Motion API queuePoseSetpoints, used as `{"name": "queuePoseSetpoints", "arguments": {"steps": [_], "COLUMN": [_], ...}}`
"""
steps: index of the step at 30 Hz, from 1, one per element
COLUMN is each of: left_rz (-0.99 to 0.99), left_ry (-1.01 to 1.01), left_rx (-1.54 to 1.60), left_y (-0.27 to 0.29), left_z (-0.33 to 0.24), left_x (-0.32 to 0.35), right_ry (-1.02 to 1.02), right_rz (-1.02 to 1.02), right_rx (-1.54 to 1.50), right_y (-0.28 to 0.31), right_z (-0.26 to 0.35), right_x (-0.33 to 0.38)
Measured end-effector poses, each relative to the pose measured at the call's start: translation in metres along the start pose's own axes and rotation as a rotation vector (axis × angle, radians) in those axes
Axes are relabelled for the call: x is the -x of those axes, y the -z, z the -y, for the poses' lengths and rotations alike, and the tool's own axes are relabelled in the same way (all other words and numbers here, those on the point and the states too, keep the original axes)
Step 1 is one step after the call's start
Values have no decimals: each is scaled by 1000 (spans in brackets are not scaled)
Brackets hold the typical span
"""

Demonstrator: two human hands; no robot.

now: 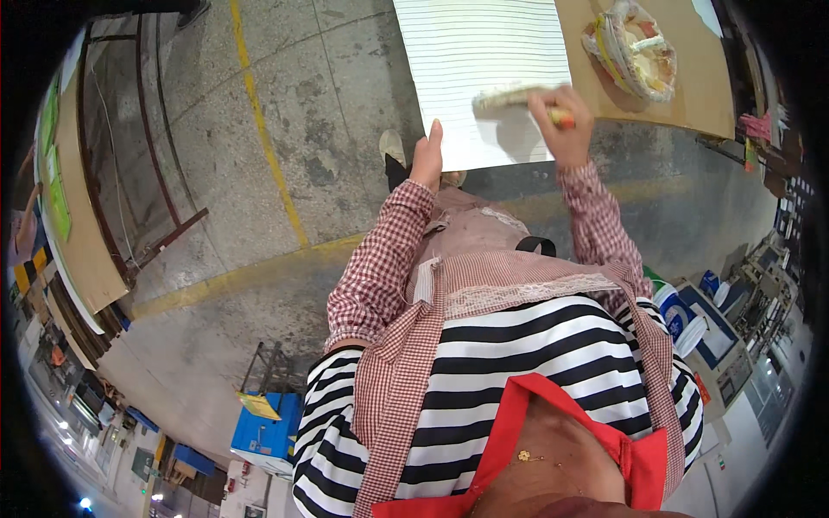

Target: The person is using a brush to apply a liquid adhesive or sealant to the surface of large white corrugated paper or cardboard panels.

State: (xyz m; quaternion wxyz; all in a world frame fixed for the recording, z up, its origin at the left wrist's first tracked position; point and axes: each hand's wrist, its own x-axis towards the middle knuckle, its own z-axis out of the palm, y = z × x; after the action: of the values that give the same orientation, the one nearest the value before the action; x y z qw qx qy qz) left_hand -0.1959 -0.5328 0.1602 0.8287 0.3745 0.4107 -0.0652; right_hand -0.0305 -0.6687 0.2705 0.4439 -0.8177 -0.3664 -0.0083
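Observation:
A white sheet with dark ruled lines (484,52) lies in front of me, its near edge jutting past the table. At its near left corner, my left hand (427,157) grips the edge with the thumb on top; the other fingers are hidden. My right hand (566,125) is closed round the handle of a flat brush (505,100), above the near right part of the sheet. The brush is slightly blurred, and I cannot tell whether its bristles touch the paper. To the right stands a plastic-lined tub (635,56) with pale paste in and around it.
The brown tabletop (699,95) carries the tub. A yellow line (259,112) runs along the grey floor at left. Further left is a dark metal frame (147,129) beside a brown board (82,207). A blue box (266,427) stands at lower left.

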Motion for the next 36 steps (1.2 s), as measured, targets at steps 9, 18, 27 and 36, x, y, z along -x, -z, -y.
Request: {"name": "queuePoseSetpoints", "arguments": {"steps": [9,18,27,36], "left_rz": [-116,-91,-73,-44], "left_ry": [-88,-67,-51,-73], "left_rx": [8,67,-23,-5], "left_y": [1,-2,-2,5], "left_z": [11,9,11,9], "left_x": [-3,0,-5,1], "right_ry": [-129,-46,-145,-145], "right_rz": [34,183,-114,29], "right_rx": [-20,57,-266,-117], "right_y": [17,17,19,52], "right_z": [18,29,-4,-7], "right_x": [-4,47,-36,59]}}
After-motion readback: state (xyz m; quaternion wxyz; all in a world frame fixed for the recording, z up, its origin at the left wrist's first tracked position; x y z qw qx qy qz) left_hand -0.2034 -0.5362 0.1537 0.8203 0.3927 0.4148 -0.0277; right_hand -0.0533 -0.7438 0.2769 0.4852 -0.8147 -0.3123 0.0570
